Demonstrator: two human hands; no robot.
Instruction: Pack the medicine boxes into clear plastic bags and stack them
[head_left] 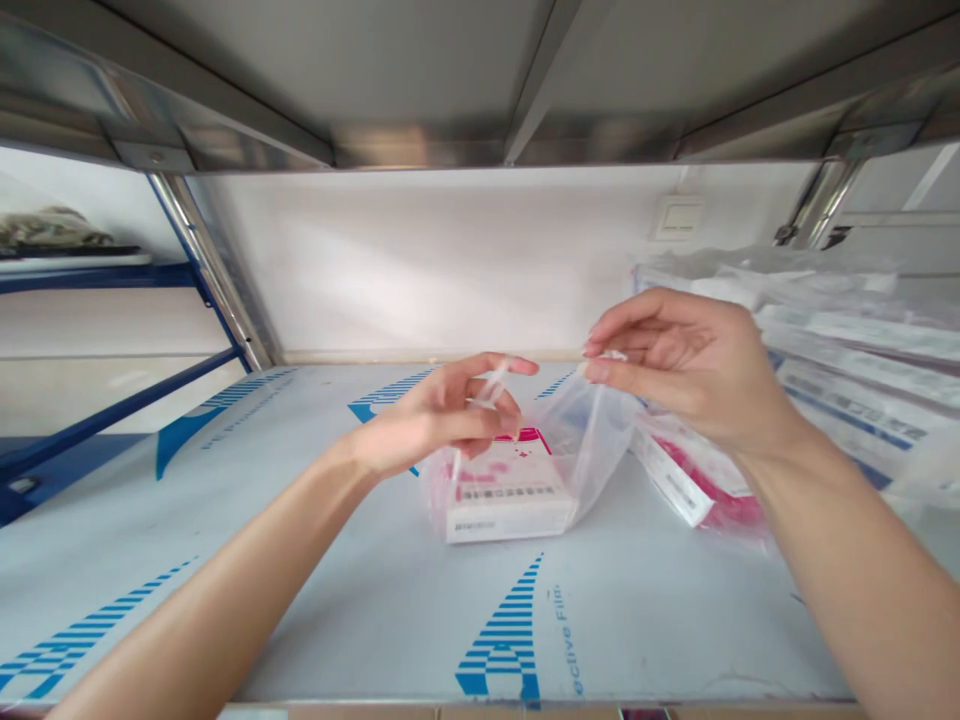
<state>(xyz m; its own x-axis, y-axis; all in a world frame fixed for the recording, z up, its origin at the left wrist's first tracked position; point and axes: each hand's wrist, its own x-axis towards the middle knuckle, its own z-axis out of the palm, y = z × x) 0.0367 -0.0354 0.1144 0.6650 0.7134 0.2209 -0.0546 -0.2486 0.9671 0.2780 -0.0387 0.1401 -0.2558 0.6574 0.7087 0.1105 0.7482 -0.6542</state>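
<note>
Closest to us, our bare left forearm (270,570) and right forearm (840,540) angle in from either side of the white-and-pink printed carton (517,490), which lies flat inside a clear plastic bag (600,440) on the shelf (360,600). Our left hand (431,415) is the nearer one, just above the carton's far left part and hiding some of it; our right hand (694,360) is higher and off to the carton's right. The carton's near edge runs roughly crosswise to us, but we cannot tell for sure which way its long axis points.

Our right thumb and forefinger pinch the bag's upper edge, so its film slopes up from the carton's right side. Our left fingers are half curled and apart, a plastic strip crossing them; we cannot tell whether they grip it. Only thin film stands between our fingers and the carton.

Just right of the carton lies a second bagged carton (686,480), with a stack of wrapped packs (855,400) beyond. Behind the carton rises a white wall (420,270); above it hangs the upper shelf (435,80).
</note>
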